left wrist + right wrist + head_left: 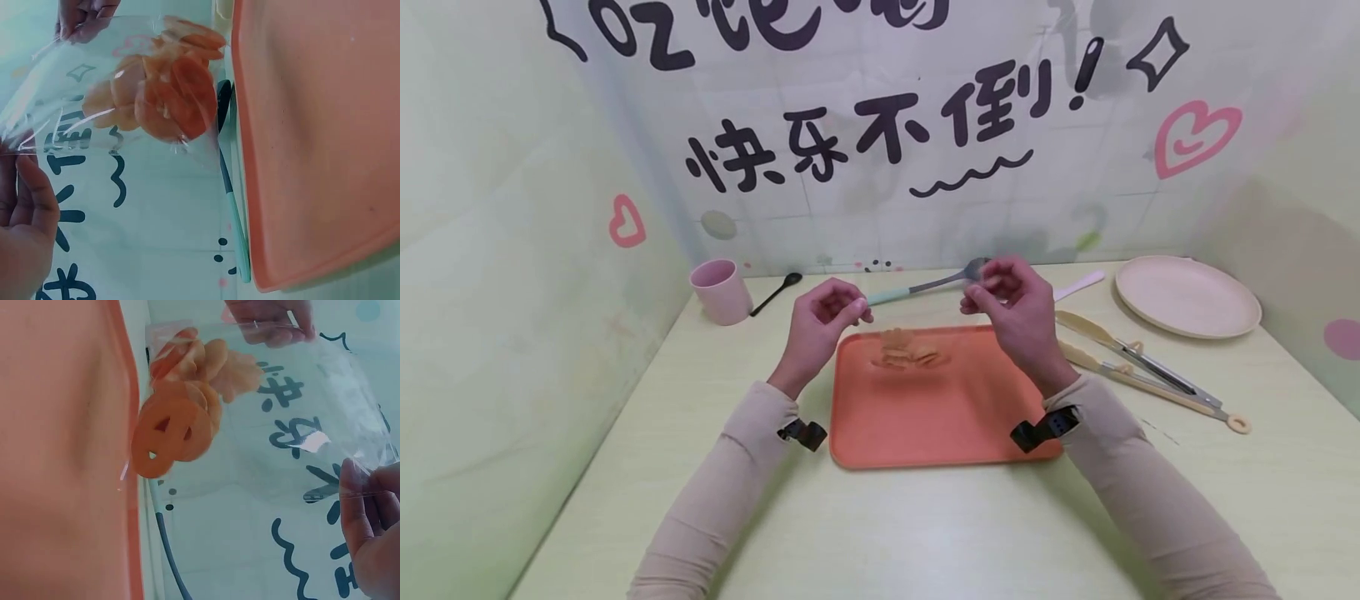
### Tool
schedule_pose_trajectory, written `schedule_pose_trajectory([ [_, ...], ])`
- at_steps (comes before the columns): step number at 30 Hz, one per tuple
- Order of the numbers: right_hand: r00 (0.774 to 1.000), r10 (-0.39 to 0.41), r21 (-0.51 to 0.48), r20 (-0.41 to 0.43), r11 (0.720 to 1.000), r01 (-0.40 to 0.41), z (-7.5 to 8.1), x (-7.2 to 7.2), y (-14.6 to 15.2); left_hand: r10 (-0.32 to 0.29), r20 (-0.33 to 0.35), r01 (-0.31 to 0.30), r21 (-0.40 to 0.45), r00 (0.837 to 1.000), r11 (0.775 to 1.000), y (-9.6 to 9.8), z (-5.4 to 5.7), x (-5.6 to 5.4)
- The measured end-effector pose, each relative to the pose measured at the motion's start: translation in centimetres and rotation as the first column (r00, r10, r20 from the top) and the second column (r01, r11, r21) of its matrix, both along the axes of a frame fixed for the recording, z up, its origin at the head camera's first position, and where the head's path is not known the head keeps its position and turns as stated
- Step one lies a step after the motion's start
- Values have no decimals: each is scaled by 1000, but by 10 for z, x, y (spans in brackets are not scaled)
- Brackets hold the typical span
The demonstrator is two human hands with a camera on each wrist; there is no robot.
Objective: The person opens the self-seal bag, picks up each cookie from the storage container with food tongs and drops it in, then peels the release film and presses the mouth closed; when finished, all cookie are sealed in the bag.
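Note:
A clear plastic bag [134, 37] hangs between my two hands over the far part of an orange tray [940, 421]. Inside its bottom lie several thin orange-brown pieces [178, 428], roundish and cracker-like, some with cut-out holes. My left hand [823, 325] pinches one upper corner of the bag. The opposite upper corner is pinched by my right hand [1018, 312], thumb against fingers. In both wrist views the bag's top edge stretches between the hands. Under the bag the tray lies flat, with nothing else seen on it.
A pink cup [721, 293] and a small black spoon [777, 294] stand at the back left. Behind the tray lies a grey spoon with a mint handle [887, 296]. To the right are tongs [1138, 371], a lilac handle [1081, 284] and a pale plate [1187, 297] near the wall.

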State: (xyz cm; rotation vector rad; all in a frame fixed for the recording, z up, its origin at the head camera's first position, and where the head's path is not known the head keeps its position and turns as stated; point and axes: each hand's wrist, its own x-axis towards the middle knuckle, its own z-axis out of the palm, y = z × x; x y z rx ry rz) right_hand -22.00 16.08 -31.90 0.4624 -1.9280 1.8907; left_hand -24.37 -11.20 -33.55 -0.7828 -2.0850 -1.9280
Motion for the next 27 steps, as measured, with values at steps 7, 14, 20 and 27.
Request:
schedule_pose_trajectory([
  [7,989,46,89,137,994,-58,-5,1,3,-2,41,3,-19,999,1000,0,-6,2],
  [14,974,89,102,208,988,-113,-13,1,5,31,21,-30,-47,999,998,1,-11,5],
  [20,978,136,19,159,990,-141,-13,0,7,8,4,-8,-43,1000,999,-3,-7,6],
  [27,952,268,-102,147,962,-254,-6,2,11,-61,-19,62,50,998,997,-7,5,8],
])
